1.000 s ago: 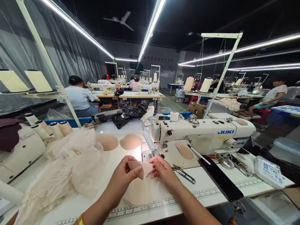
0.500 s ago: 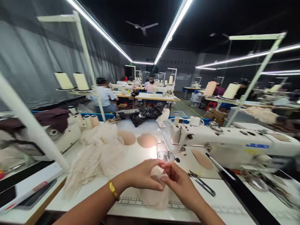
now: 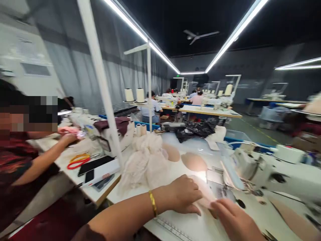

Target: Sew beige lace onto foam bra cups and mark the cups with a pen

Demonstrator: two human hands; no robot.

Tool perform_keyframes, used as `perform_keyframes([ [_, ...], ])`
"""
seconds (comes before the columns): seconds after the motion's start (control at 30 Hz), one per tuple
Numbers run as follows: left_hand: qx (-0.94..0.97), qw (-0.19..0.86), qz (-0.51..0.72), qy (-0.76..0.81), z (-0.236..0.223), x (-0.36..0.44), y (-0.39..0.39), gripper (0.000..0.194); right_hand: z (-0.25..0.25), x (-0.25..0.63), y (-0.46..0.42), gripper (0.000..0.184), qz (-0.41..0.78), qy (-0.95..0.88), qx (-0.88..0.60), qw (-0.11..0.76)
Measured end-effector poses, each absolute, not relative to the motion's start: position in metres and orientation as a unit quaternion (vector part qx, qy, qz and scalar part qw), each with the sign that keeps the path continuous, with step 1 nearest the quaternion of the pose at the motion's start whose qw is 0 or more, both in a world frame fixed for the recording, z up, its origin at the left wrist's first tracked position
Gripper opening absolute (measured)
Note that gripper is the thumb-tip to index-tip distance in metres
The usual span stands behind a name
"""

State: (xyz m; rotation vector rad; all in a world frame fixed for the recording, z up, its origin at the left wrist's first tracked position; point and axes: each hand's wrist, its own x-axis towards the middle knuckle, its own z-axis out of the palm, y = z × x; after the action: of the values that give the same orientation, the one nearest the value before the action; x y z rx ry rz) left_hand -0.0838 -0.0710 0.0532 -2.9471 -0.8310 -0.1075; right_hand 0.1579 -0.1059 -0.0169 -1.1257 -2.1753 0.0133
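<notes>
A sheer cream fabric piece lies between my two hands at the front of the sewing table. My left hand, with a gold bracelet on its wrist, has curled fingers over the fabric's left part, the thumb a little apart. My right hand pinches the fabric's right end between thumb and fingers; it is slightly blurred. Just beyond are two beige rounded pads, one partly under a heap of cream lace fabric. The sewing machine stands right of them, its needle area close to my right hand.
Another beige pad and partly cut-off thread snips lie at right. A ruler strip runs along the front edge. Black plastic bags sit behind. At left, a co-worker's arm reaches over a neighbouring table with red-handled scissors.
The view has swung left, bringing the co-worker into sight. My hands have moved apart, and the fabric, bunched between them before, is now spread between them nearer the pads.
</notes>
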Motion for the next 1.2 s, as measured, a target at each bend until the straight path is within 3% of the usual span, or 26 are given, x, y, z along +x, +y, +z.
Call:
perform_keyframes([
  [0.07, -0.971, 0.055, -0.042, -0.229, 0.043, -0.076, -0.065, 0.020, -0.011, 0.156, -0.110, 0.033, 0.067, -0.826, -0.488, 0.275],
  [0.13, -0.974, 0.070, -0.067, -0.204, 0.036, -0.060, -0.054, 0.003, -0.007, 0.162, -0.106, 0.030, 0.066, -0.832, -0.489, 0.255],
  [0.3, -0.977, 0.095, -0.095, -0.165, 0.027, -0.016, -0.029, 0.020, -0.008, 0.200, -0.085, 0.018, 0.022, -0.857, -0.461, 0.228],
  [0.4, -0.975, 0.107, -0.107, -0.161, 0.023, -0.007, -0.025, 0.026, -0.014, 0.213, -0.078, 0.024, -0.001, -0.880, -0.412, 0.235],
  [0.73, -0.912, 0.085, -0.212, -0.341, 0.025, -0.028, -0.004, 0.022, -0.012, 0.217, -0.088, 0.035, -0.002, -0.878, -0.360, 0.316],
  [0.8, -0.904, 0.081, -0.237, -0.347, 0.030, -0.033, 0.001, 0.028, -0.010, 0.216, -0.088, 0.033, 0.000, -0.876, -0.361, 0.319],
  [0.9, -0.880, 0.104, -0.308, -0.346, 0.035, -0.036, -0.001, 0.019, -0.007, 0.215, -0.089, 0.032, 0.004, -0.876, -0.365, 0.314],
  [0.97, -0.872, 0.118, -0.357, -0.314, 0.034, -0.034, -0.008, 0.022, -0.006, 0.214, -0.090, 0.032, 0.008, -0.877, -0.368, 0.310],
  [1.1, -0.936, 0.083, -0.295, -0.175, 0.019, -0.019, -0.023, 0.029, -0.004, 0.214, -0.091, 0.028, 0.010, -0.878, -0.366, 0.307],
  [1.2, -0.950, 0.076, -0.245, -0.176, 0.005, -0.010, -0.026, 0.031, -0.002, 0.215, -0.092, 0.030, 0.007, -0.875, -0.384, 0.294],
])
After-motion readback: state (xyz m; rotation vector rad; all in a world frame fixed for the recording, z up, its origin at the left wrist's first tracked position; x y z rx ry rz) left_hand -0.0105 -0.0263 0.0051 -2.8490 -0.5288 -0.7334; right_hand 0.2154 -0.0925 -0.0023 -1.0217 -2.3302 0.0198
